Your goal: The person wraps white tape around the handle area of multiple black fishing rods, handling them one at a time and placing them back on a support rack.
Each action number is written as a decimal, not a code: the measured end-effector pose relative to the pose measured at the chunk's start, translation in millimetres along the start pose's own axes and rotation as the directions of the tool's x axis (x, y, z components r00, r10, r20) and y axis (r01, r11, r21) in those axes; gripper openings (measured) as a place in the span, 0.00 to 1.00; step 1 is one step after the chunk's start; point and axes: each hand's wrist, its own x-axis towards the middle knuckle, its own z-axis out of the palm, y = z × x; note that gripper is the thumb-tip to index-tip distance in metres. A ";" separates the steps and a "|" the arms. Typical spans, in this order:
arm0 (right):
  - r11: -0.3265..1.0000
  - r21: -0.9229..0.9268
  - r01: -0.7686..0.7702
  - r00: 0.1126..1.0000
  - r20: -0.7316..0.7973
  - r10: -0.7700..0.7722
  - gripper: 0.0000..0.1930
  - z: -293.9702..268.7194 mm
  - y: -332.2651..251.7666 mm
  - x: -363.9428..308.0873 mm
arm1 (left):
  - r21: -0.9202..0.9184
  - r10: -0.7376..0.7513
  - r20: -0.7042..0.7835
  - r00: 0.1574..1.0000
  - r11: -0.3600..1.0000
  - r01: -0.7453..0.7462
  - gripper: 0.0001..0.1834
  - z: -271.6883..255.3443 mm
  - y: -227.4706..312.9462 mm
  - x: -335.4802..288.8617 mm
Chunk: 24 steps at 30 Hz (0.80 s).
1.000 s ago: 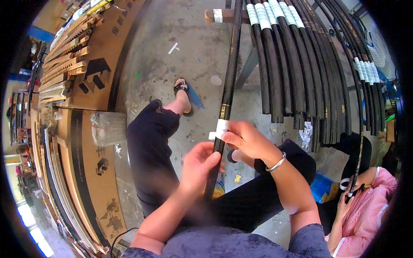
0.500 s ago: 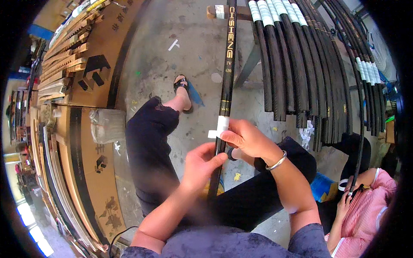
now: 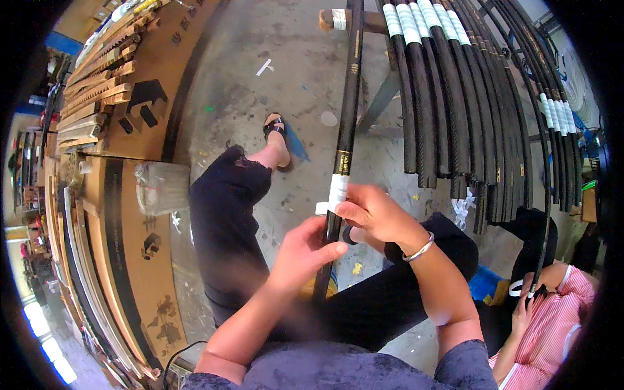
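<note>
A black fishing rod [image 3: 351,97] with gold markings stands lengthwise in front of me, its lower end running down between my legs. White tape [image 3: 338,188] is wrapped around it in a band, with a short flap sticking out to the left. My right hand [image 3: 376,211] is closed at the tape band, thumb and fingers pinching it from the right side. Just below, my left hand [image 3: 304,250] has its fingers curled behind the rod, while its thumb lies across the front, pointing right. The left fingertips are hidden by the rod.
Several black rods with white bands [image 3: 426,97] rest on a stand to the right. A co-worker in a striped shirt [image 3: 549,331] holds another rod at lower right. Cardboard boxes [image 3: 140,227] and wooden strips [image 3: 97,91] line the left. Tape scraps [image 3: 462,209] hang below the rods.
The rod has turned about its length, so its large lettering has rolled out of sight and a gold label shows above the tape. My left thumb has slid right and slightly down.
</note>
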 end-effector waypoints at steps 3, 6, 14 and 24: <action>0.993 -0.071 -0.098 0.994 0.043 0.101 0.20 -1.3 -12.0 1.1 | -0.146 -0.120 -0.027 0.992 0.983 0.114 0.17 -4.8 1.7 -0.7; 0.996 -0.085 -0.020 0.999 0.040 0.023 0.20 -3.8 0.3 -1.8 | -0.177 -0.103 0.000 0.995 0.979 0.101 0.15 -4.1 -0.2 -0.5; 0.990 -0.123 -0.071 0.997 0.028 0.075 0.22 -2.7 -4.9 -4.1 | -0.192 -0.154 -0.012 0.988 0.970 0.149 0.18 -7.6 -2.7 1.1; 0.981 -0.187 -0.053 0.999 -0.010 0.052 0.23 -0.9 2.9 -7.0 | -0.303 -0.173 0.020 0.985 0.937 0.171 0.18 -2.0 -5.3 -6.0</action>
